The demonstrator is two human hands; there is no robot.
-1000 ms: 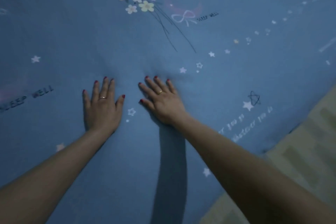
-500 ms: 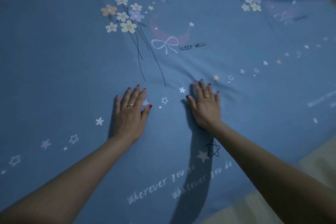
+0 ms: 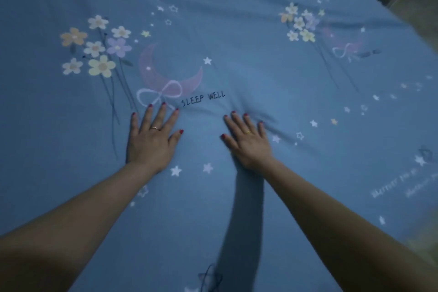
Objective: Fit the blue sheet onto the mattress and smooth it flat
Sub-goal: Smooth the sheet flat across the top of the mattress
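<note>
- Left hand [image 3: 151,142] lies flat, fingers spread, pressing the sheet [image 3: 237,31].
- Right hand [image 3: 248,143] presses flat beside it, apart.
- Sheet covers the bed, creased ahead of the fingertips.

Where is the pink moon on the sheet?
In the head view, the pink moon is left of centre, between the flowers and "SLEEP WELL", just beyond the left hand.

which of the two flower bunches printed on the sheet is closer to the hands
The left flower bunch, beside the pink moon, just beyond the left hand. The other bunch lies far off toward the upper right.
</note>
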